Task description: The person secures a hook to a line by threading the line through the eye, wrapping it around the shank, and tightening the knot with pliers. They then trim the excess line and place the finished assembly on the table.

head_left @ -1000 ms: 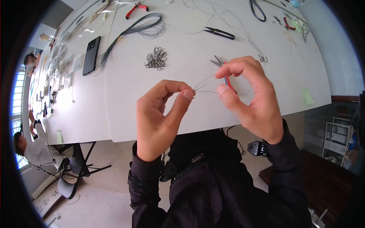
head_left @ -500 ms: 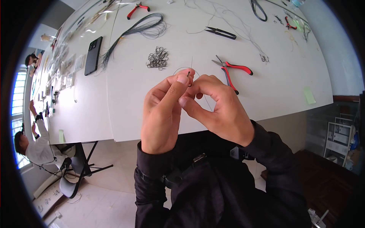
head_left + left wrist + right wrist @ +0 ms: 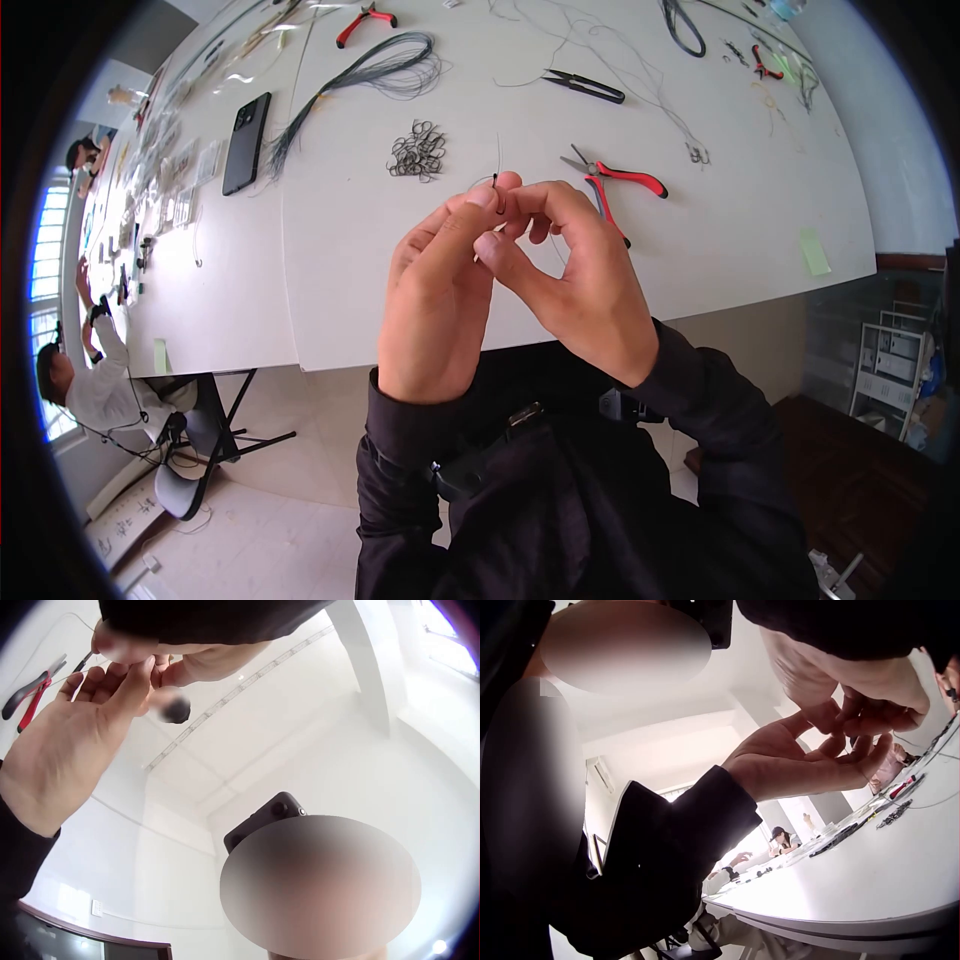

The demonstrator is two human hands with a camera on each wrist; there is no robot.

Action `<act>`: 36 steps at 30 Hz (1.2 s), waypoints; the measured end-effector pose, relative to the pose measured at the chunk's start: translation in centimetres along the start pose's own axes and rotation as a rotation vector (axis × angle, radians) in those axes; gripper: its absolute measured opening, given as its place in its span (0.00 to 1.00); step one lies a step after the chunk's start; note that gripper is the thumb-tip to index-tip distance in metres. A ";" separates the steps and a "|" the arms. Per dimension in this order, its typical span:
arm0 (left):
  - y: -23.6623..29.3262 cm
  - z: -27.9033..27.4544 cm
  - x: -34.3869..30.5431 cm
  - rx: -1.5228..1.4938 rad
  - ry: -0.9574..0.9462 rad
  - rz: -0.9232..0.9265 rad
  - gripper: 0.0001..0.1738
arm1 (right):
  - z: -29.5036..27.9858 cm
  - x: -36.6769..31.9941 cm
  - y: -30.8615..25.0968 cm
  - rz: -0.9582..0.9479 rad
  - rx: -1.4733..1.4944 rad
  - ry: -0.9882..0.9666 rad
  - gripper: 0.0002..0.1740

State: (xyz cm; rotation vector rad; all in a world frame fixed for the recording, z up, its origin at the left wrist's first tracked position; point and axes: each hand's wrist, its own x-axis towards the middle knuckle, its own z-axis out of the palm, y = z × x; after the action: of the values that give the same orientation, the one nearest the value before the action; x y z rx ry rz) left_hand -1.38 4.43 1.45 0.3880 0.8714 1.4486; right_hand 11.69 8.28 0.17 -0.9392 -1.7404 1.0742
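1. Head view: the left hand [image 3: 430, 290] pinches a small dark metal hook [image 3: 495, 181] between thumb and fingers. The hook's shank points to the far side, its bend toward the person, and a thin line [image 3: 499, 152] extends beyond it. The right hand [image 3: 590, 290] lies just right of the bend, nearer to it than to the shank's tip, fingers curled inward; whether it grips anything is unclear.
2. Same view: red-handled metal pliers [image 3: 637, 178] lie right of the fingertips, and a pile of dark hooks [image 3: 417, 152] lies far-left. The white surface [image 3: 345, 300] extends under the fingertips; its near edge passes beneath the hands.
3. Left wrist view: the two hands' fingertips meet closely, a short dark piece showing beside them.
4. Right wrist view: fingers overlap above the surface, hiding the hook; both palms sit apart.
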 end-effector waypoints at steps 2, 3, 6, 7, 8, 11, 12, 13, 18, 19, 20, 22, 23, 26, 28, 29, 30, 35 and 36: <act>-0.2 -0.2 0.2 -0.072 0.021 -0.005 0.13 | 0.2 0.0 -0.1 0.019 0.007 -0.013 0.13; -0.2 -0.2 0.2 -0.107 0.031 -0.008 0.12 | 0.2 0.0 -0.2 0.028 0.011 -0.018 0.14; -0.2 0.0 0.2 -0.188 0.040 -0.038 0.12 | 0.1 0.2 -0.6 0.057 -0.003 -0.058 0.14; -0.2 -0.1 0.2 -0.186 0.035 -0.043 0.12 | 0.1 0.2 -0.5 0.059 -0.002 -0.053 0.13; -0.2 -0.1 0.2 -0.184 0.031 -0.048 0.12 | 0.1 0.2 -0.4 0.061 -0.001 -0.049 0.12; -0.1 0.0 0.1 -0.169 0.010 -0.048 0.12 | -0.1 0.2 -0.6 0.060 -0.030 -0.072 0.09; 0.0 0.1 0.1 -0.162 0.002 -0.045 0.12 | -0.2 0.2 -0.7 0.058 -0.045 -0.086 0.09; 0.0 0.3 0.1 -0.152 0.019 -0.031 0.12 | -0.2 0.1 -0.7 0.062 -0.038 -0.084 0.09; -0.1 0.7 0.2 -0.114 0.041 0.009 0.12 | -0.1 -0.1 -0.6 0.095 -0.018 -0.076 0.08; 0.0 0.7 0.1 -0.108 0.023 0.009 0.12 | -0.1 -0.1 -0.6 0.093 -0.023 -0.088 0.09; 0.1 0.8 0.1 -0.103 0.004 0.008 0.13 | -0.2 -0.1 -0.5 0.091 -0.027 -0.099 0.09; 0.2 0.6 0.0 -0.070 -0.015 0.014 0.13 | -0.3 -0.1 -0.4 0.069 -0.042 -0.115 0.11; 0.2 0.4 0.0 -0.042 -0.015 0.019 0.13 | -0.4 -0.1 -0.4 0.049 -0.052 -0.120 0.11; 0.1 0.5 -0.2 0.064 0.053 0.134 0.14 | -1.3 0.0 -0.1 0.022 -0.095 -0.098 0.14; 0.2 0.5 -0.3 0.163 0.072 0.222 0.13 | -2.1 0.5 0.6 -0.063 -0.183 -0.043 0.17; 0.4 0.2 -0.4 0.223 0.055 0.254 0.12 | -2.5 1.0 1.0 -0.143 -0.254 0.000 0.19; 0.6 -0.1 -0.4 0.283 0.036 0.285 0.12 | -2.7 1.4 1.4 -0.222 -0.325 0.045 0.21; 1.1 0.2 -1.0 0.370 0.043 0.288 0.12 | -2.9 2.1 1.2 0.126 0.135 -0.202 0.21; 1.3 0.3 -1.2 0.412 0.063 0.291 0.12 | -3.6 2.5 0.8 0.204 0.145 -0.247 0.21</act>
State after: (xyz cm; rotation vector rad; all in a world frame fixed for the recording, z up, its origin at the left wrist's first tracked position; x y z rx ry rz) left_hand -1.91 3.54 2.86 0.8076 1.2060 1.5479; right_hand 14.26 11.79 1.01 -0.9388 -1.7617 1.4820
